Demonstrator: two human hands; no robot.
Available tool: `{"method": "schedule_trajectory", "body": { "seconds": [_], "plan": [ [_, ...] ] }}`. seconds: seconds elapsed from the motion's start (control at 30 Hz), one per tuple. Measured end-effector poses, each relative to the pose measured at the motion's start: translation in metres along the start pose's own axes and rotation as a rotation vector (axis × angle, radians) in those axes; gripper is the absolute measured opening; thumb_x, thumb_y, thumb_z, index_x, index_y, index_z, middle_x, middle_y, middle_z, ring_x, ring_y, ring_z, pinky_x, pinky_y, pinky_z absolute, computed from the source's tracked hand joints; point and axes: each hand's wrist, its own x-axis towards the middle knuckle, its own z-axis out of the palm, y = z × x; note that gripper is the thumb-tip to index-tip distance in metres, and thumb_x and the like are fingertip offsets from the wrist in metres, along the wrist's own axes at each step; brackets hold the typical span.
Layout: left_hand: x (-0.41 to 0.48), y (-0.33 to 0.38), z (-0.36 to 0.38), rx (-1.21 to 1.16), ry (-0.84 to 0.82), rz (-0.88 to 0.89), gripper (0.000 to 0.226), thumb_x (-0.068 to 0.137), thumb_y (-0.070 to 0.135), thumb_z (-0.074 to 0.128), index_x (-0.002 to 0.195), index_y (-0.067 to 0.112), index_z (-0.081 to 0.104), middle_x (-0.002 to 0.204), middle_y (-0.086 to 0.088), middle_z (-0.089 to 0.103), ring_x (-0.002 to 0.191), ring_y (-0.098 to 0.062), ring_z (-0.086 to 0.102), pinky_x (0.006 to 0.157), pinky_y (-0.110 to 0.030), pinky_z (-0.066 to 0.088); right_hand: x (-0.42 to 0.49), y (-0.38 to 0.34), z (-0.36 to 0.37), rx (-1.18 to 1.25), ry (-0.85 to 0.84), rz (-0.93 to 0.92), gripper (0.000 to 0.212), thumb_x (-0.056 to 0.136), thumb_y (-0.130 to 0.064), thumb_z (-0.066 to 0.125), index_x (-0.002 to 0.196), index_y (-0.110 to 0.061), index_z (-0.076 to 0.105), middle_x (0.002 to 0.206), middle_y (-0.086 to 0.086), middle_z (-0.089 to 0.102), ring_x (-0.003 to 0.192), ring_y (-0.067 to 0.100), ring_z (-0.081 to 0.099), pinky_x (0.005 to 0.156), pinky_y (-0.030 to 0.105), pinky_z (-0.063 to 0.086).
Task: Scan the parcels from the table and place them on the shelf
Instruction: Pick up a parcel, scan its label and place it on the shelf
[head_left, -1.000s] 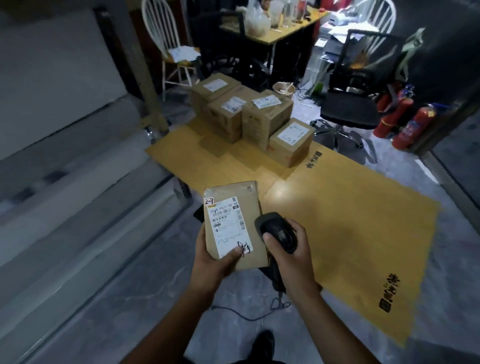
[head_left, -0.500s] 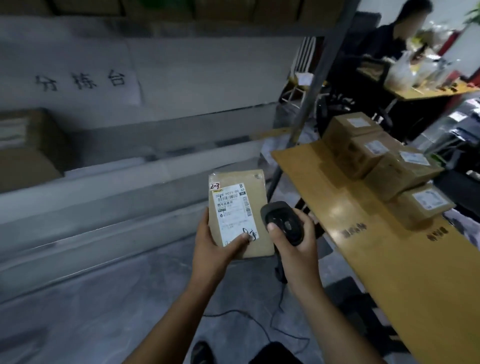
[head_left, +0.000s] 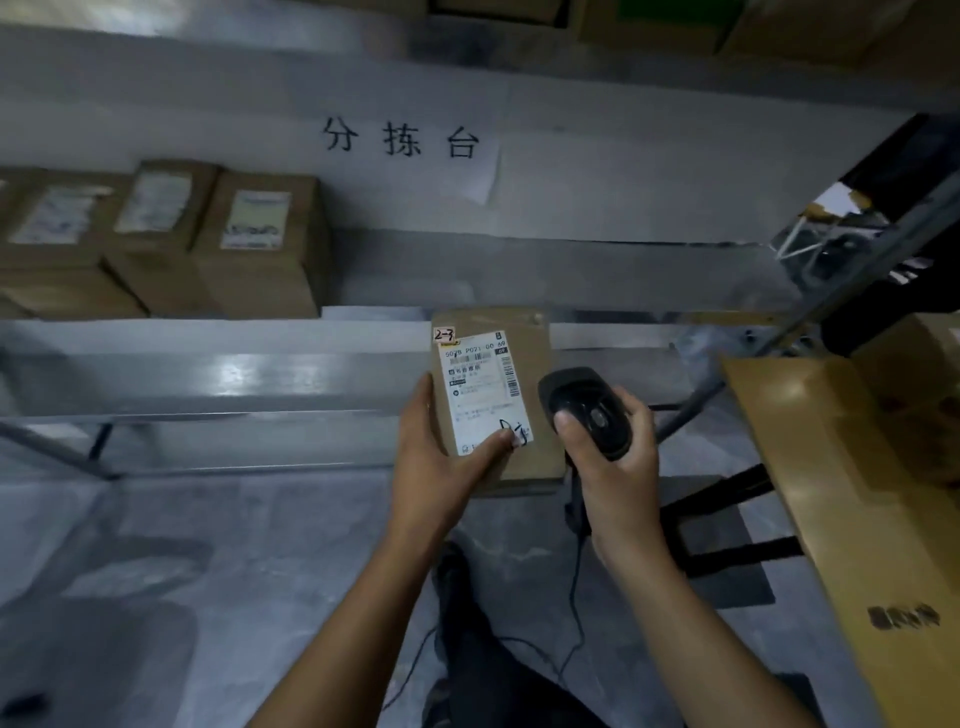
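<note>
The left hand (head_left: 441, 457) grips the parcel (head_left: 535, 358). Its thumb is pressed on the lower corner of the white label (head_left: 480, 395), and the other fingers are hidden behind the parcel. The parcel is tilted up towards the camera, label facing it, and a small tag marked "2-3" sits at the top left corner.

Just right of these fingers, the right hand (head_left: 618, 462) has its fingers (head_left: 636, 410) curled round a black scanner (head_left: 587, 410), thumb on top. The scanner's head is close beside the parcel's right edge. A cable (head_left: 574, 597) hangs from under that hand to the floor (head_left: 234, 571).

Beyond both hands runs a grey metal shelf (head_left: 208, 374). The parcel is held in the air in front of its edge. Up and to the left of the fingers, brown boxes (head_left: 260, 249) stand on the shelf, side by side. Above the fingers, a paper sign (head_left: 400, 137) with three characters hangs on the back panel. To the right of the right hand is the yellow desk (head_left: 857, 509).
</note>
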Motion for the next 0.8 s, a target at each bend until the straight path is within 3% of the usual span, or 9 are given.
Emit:
{"method": "schedule_trajectory", "body": {
  "seconds": [0.17,0.27,0.37,0.47,0.53,0.7,0.8],
  "plan": [
    [0.067,0.008,-0.018,0.154,0.087,0.039,0.101,0.072,0.058,0.087,0.154,0.037,0.031,0.153,0.012,0.04,0.137,-0.004,0.041,0.113,-0.041,0.047,0.056,0.001,0.053,0.085,-0.049,0.032,0.054,0.089,-0.023,0.083,0.135,-0.03,0.055,0.124,-0.011,0.068,0.112,0.002,0.069,0.094,0.034,0.06],
    [0.101,0.013,-0.03,0.221,0.107,0.002,0.101,0.072,0.062,0.086,0.153,0.037,0.031,0.15,0.012,0.042,0.137,-0.007,0.044,0.112,-0.042,0.049,0.087,-0.005,0.081,0.119,-0.112,0.057,0.055,0.09,-0.023,0.081,0.138,-0.029,0.053,0.124,-0.01,0.066,0.107,-0.001,0.069,0.082,0.023,0.061],
    [0.132,0.018,-0.039,0.28,0.138,-0.03,0.108,0.075,0.056,0.085,0.16,0.031,0.024,0.155,0.013,0.04,0.138,-0.006,0.041,0.11,-0.029,0.043,0.113,-0.003,0.105,0.15,-0.133,0.069,0.054,0.091,-0.017,0.08,0.137,-0.025,0.053,0.121,-0.012,0.064,0.097,-0.012,0.066,0.074,0.012,0.057],
    [0.161,0.019,-0.041,0.334,0.143,-0.015,0.098,0.078,0.052,0.084,0.156,0.042,0.026,0.135,0.03,0.041,0.124,0.003,0.043,0.094,-0.015,0.044,0.135,0.002,0.127,0.16,-0.146,0.092,0.056,0.09,-0.018,0.081,0.139,-0.027,0.053,0.122,-0.013,0.064,0.1,-0.011,0.066,0.076,0.011,0.056],
    [0.179,0.017,-0.043,0.365,0.123,-0.009,0.092,0.079,0.054,0.083,0.152,0.046,0.028,0.129,0.032,0.042,0.12,0.003,0.047,0.093,-0.02,0.05,0.15,0.004,0.138,0.173,-0.147,0.116,0.058,0.09,-0.02,0.081,0.14,-0.028,0.052,0.123,-0.014,0.064,0.105,-0.005,0.067,0.078,0.014,0.058],
    [0.213,0.006,-0.05,0.432,0.078,-0.009,0.075,0.084,0.058,0.073,0.147,0.038,0.038,0.135,0.02,0.048,0.123,-0.01,0.054,0.092,-0.033,0.058,0.172,0.006,0.164,0.153,-0.162,0.145,0.057,0.09,-0.023,0.081,0.139,-0.029,0.053,0.122,-0.014,0.065,0.106,-0.003,0.067,0.09,0.028,0.059],
    [0.23,-0.006,-0.056,0.45,0.064,0.007,0.073,0.087,0.06,0.07,0.148,0.035,0.039,0.142,0.009,0.051,0.124,-0.015,0.056,0.093,-0.04,0.06,0.181,0.011,0.182,0.137,-0.171,0.144,0.057,0.09,-0.021,0.081,0.139,-0.027,0.052,0.121,-0.014,0.064,0.098,-0.014,0.065,0.082,0.016,0.058]
  ]
}}
